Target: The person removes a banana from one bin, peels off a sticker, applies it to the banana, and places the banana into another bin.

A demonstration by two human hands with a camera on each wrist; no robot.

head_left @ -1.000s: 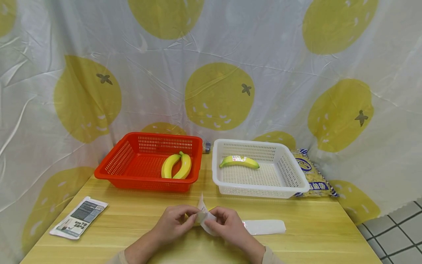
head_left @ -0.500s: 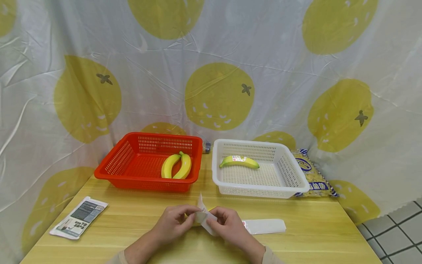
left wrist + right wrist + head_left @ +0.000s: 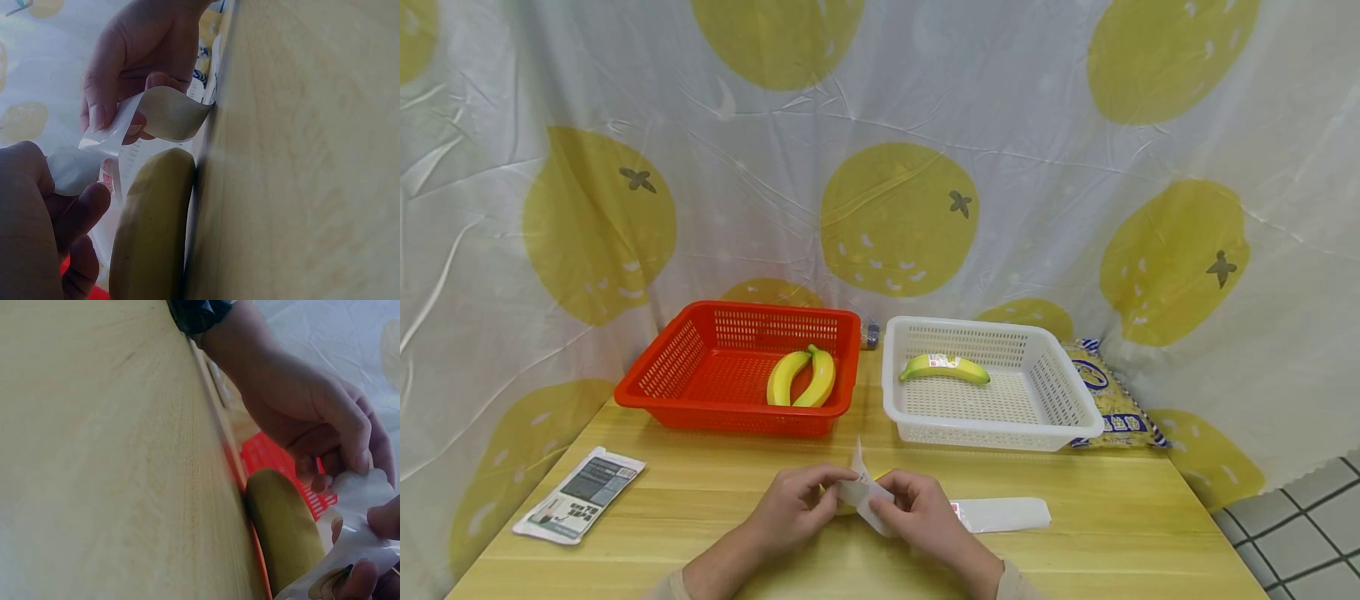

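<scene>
My left hand (image 3: 801, 504) pinches one end of a thin white label sheet (image 3: 122, 128) between thumb and fingertips. Opposite it, my right hand (image 3: 921, 508) pinches the same sheet, which bends and curls between the two hands. One pointed piece of it stands up above the fingertips, with faint print. A yellow banana (image 3: 156, 231) lies on the table just under the fingers, mostly hidden by the hands in the head view. Past the right hand, a white paper strip (image 3: 1006, 515) with a bit of red print lies flat on the wood.
A red basket (image 3: 715, 408) at back left holds two bananas (image 3: 817, 379). Beside it, a white basket (image 3: 1000, 433) holds one banana with a label (image 3: 944, 361). A yellow food bag (image 3: 1112, 400) leans at the right; a flat packet (image 3: 580, 496) lies left.
The part of the label sheet at the right hand was rounded a second ago and now looks straighter. Both hands stay nearly in place; the baskets and bananas have not moved.
</scene>
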